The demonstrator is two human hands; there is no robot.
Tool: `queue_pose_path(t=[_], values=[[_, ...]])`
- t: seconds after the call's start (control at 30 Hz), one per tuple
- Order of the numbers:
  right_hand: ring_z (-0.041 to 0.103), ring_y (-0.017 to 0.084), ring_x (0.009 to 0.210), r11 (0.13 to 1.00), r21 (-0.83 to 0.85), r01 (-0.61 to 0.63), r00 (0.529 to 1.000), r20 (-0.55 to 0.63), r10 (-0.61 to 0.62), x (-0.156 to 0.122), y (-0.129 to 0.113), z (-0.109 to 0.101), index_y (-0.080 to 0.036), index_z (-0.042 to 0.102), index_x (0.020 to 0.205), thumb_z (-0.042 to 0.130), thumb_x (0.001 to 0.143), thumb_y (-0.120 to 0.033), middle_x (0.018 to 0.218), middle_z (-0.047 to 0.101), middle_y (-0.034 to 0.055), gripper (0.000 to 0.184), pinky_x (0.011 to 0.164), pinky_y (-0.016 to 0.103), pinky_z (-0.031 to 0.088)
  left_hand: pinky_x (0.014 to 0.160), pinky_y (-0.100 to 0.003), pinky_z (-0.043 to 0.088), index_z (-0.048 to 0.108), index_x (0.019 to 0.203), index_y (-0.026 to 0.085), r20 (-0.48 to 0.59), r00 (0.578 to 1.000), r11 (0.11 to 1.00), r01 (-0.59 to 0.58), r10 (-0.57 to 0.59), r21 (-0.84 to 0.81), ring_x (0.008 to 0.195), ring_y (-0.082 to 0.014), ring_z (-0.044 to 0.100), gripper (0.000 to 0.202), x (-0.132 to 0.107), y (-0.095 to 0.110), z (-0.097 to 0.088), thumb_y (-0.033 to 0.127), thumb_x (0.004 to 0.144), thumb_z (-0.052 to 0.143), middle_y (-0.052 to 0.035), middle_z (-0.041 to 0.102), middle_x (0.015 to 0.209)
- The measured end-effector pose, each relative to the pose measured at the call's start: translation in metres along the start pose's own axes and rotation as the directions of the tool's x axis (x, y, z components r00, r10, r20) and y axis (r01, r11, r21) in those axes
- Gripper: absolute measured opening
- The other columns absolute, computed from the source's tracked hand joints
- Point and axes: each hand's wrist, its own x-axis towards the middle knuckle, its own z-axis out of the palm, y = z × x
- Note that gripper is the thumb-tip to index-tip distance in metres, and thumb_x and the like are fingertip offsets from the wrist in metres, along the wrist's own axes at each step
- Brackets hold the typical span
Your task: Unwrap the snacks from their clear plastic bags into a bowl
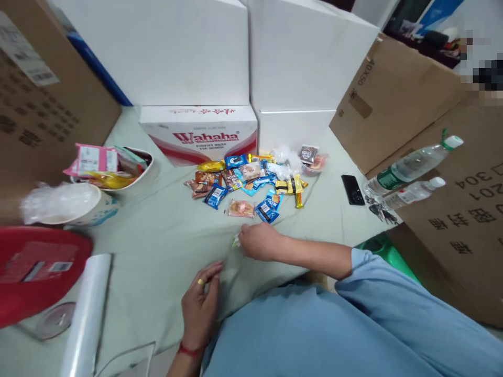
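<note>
Small green-and-white item (236, 241), partly hidden, near jumbled wrapped snacks (251, 171)

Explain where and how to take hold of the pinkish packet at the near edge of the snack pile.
Probably pinch the pinkish packet by its left end, coming from the near left: it lies flat, longer from side to side, with bare cloth off that end, while a blue packet crowds its right.

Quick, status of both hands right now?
Left hand: loosely open, nothing visible in it.
Right hand: closed on a small white-and-green item, mostly hidden by the fingers.
</note>
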Motion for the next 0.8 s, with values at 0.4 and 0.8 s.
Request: queue_pose_path(t=[0.4,0.8], values=[[0.051,0.015,0.069,0.501,0.865,0.015,0.923,-0.205,0.326,-0.049,0.049,0.04,-0.019,0.061,0.12,0.053,0.099,-0.052,0.075,0.054,-0.0028,0.04,0.063,0.024,0.042,0.109,-0.047,0.052,0.061,0.132,0.018,0.4,0.913,0.77,0.313,-0.083,-0.555,0.123,-0.0283,0.067,0.057,0.061,0.063,0.081,0.053,0.088,0.066,-0.0141,0.071,0.132],[0.06,0.028,0.094,0.797,0.248,-0.551,0.719,-0.344,0.604,-0.058,0.321,-0.102,-0.017,0.067,0.107,0.046,0.093,-0.026,0.099,0.072,0.0133,0.027,0.093,0.039,0.044,0.094,-0.039,0.055,0.073,0.102,0.019,0.216,0.927,0.927,0.343,-0.308,-0.151,0.1,-0.0257,0.07,0.052,0.065,0.036,0.028,0.066,0.083,0.061,-0.0088,0.077,0.104]])
